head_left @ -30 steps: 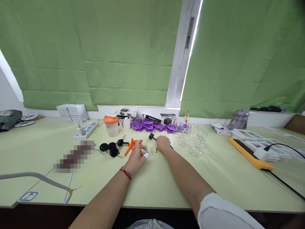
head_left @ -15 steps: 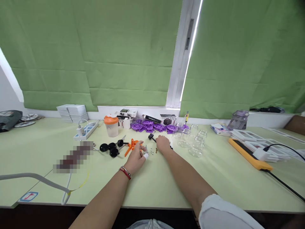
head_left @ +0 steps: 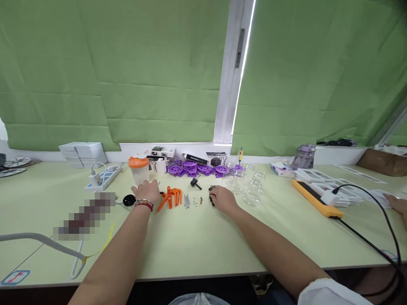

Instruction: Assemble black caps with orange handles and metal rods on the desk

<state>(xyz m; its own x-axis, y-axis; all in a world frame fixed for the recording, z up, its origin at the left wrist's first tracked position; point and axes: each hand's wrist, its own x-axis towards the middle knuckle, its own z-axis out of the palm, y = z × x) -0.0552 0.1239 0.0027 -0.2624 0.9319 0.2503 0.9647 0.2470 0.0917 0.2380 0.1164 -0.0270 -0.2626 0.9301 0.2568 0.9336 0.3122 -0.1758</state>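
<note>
My left hand [head_left: 148, 194] lies over the group of black round-headed parts, fingers spread and bent down, hiding most of them. One black round head [head_left: 129, 200] shows left of the wrist. My right hand [head_left: 225, 199] is closed at the fingertips on small black parts [head_left: 212, 198] on the table. Between the hands are orange clamp-like pieces [head_left: 169, 197], several silver screws [head_left: 187, 201], tiny silver nuts [head_left: 195, 202] and small brass-coloured pieces [head_left: 201, 200]. A single black knob with a stem [head_left: 196, 183] lies behind them.
Purple wheel-shaped parts [head_left: 190, 168] and boxes [head_left: 217, 159] line the wall. Clear cups [head_left: 252, 192] stand right, near a yellow-black power strip [head_left: 314, 199] with a cable. An orange-lidded cup [head_left: 139, 169] is behind my left hand. Another person's hand [head_left: 397, 204] shows far right.
My left hand has moved left from the orange pieces and screws onto the black parts. My right hand has drawn away from the stemmed knob, which lies free. The view has turned right.
</note>
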